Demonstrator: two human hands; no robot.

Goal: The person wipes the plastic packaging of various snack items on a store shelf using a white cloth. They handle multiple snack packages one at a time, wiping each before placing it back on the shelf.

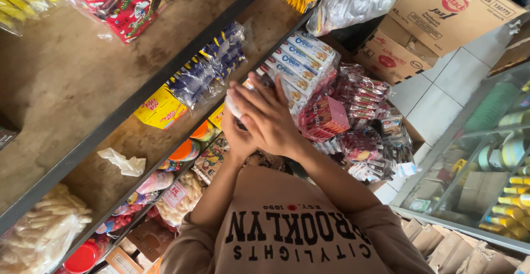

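Both hands clasp one small white packet — not yet set on a shelf.
Right hand (269,120) covers left hand (238,140), closed around the white packet (234,106) just beside the stacked blue-and-white biscuit boxes (298,59) — shelf (83,81) partly stocked.

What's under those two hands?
A small white object shows between the left hand and right hand. Most of it is covered, so its kind is unclear. Biscuit packs lie beyond.
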